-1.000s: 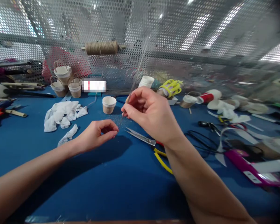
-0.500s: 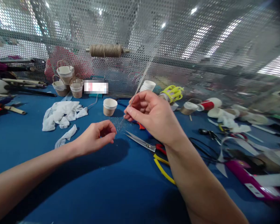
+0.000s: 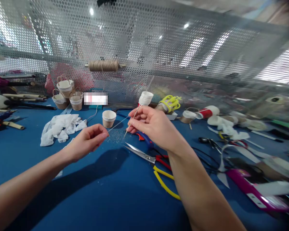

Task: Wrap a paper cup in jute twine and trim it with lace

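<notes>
My right hand [image 3: 152, 125] is pinched on a thin stick [image 3: 130, 126] that points down at a scatter of tiny beads [image 3: 115, 137] on the blue table [image 3: 110, 189]. My left hand [image 3: 88, 141] is pinched too, holding the end of a fine thread [image 3: 118, 123] that runs tight up to the right hand. A small paper cup [image 3: 109, 118] stands just behind the beads. Scissors with red and yellow handles [image 3: 154, 163] lie right under my right wrist.
A crumpled white cloth [image 3: 59, 127] lies at the left, with small paper baskets [image 3: 66, 93] behind it. A twine spool [image 3: 103, 65] hangs on the perforated metal screen. Cups, a yellow cage-like piece [image 3: 170, 102], black scissors [image 3: 208, 141] and a magenta tool [image 3: 250, 191] crowd the right.
My left hand has pulled left and lifted, so the thread is now stretched taut between both hands. The view has tilted up a little.
</notes>
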Demonstrator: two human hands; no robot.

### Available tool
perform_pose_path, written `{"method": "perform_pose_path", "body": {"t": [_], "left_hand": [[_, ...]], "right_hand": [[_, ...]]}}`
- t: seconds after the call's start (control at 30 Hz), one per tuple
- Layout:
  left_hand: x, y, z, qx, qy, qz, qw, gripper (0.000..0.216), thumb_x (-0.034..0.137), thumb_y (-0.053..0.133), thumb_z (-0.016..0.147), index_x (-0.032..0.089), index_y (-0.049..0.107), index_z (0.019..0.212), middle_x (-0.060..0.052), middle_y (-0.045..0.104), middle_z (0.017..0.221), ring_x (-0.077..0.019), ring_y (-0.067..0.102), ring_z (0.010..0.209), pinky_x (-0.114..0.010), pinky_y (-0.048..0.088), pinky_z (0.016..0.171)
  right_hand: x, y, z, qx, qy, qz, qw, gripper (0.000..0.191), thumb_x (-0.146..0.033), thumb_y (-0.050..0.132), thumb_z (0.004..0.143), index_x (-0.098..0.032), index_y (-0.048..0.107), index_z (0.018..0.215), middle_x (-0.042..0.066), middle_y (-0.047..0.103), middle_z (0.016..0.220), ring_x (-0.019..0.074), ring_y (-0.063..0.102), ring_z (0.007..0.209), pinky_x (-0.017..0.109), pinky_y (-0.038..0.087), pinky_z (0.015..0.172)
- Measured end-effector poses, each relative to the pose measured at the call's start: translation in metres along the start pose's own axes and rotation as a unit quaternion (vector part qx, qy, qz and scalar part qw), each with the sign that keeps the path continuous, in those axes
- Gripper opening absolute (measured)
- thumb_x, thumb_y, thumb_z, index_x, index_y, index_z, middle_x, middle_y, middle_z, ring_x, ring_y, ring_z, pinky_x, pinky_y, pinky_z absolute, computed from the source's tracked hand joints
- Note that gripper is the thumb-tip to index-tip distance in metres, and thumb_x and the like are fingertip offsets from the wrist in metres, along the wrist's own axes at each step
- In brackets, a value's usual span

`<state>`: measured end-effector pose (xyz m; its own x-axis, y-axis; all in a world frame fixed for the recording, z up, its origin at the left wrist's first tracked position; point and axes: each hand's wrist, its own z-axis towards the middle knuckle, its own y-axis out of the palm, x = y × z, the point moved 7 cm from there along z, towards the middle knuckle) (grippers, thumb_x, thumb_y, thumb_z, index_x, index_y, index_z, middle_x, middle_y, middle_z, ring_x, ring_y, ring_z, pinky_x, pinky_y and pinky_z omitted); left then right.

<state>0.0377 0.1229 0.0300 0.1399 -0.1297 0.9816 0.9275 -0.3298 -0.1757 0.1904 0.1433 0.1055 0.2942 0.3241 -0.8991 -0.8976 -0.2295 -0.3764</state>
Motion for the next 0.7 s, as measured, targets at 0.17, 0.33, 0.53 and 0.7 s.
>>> {"method": "perform_pose_path", "body": {"t": [0.17,0.33,0.53,0.7], "left_hand": [[0.031,-0.048,0.017,0.133,0.075,0.277,0.949,0.020,0.034,0.045,0.079,0.017,0.054,0.079,0.004,0.048,0.056,-0.0091,0.045,0.048,-0.019,0.034,0.044],[0.030,-0.082,0.090,0.146,0.022,0.574,0.805,0.020,0.021,0.042,0.085,0.014,0.059,0.092,-0.005,0.064,0.078,-0.0188,0.060,0.076,-0.028,0.046,0.068],[0.004,-0.070,0.201,0.052,0.003,0.623,0.781,0.031,0.030,0.052,0.086,0.016,0.052,0.113,-0.008,0.055,0.114,-0.0205,0.057,0.097,-0.040,0.050,0.080],[-0.008,-0.041,0.266,0.008,0.020,0.637,0.771,0.031,0.030,0.052,0.086,0.015,0.051,0.113,-0.008,0.055,0.114,-0.0205,0.057,0.097,-0.040,0.050,0.080]], "right_hand": [[-0.012,-0.025,-0.005,0.036,-0.012,-0.038,0.999,0.008,-0.012,0.060,0.073,-0.015,0.056,0.079,0.000,0.063,0.061,0.0116,0.064,0.056,0.022,0.055,0.054],[-0.032,-0.062,-0.020,0.134,-0.076,-0.079,0.985,0.007,-0.018,0.061,0.074,-0.016,0.058,0.080,0.000,0.064,0.063,0.0117,0.065,0.057,0.022,0.056,0.055],[-0.041,-0.081,-0.034,0.186,-0.087,-0.115,0.972,0.007,-0.022,0.061,0.075,-0.017,0.059,0.079,0.000,0.064,0.064,0.0110,0.063,0.054,0.021,0.055,0.053],[-0.047,-0.089,-0.042,0.211,-0.092,-0.139,0.963,0.006,-0.025,0.062,0.075,-0.021,0.061,0.080,0.000,0.066,0.065,0.0117,0.064,0.054,0.022,0.055,0.055]]}}
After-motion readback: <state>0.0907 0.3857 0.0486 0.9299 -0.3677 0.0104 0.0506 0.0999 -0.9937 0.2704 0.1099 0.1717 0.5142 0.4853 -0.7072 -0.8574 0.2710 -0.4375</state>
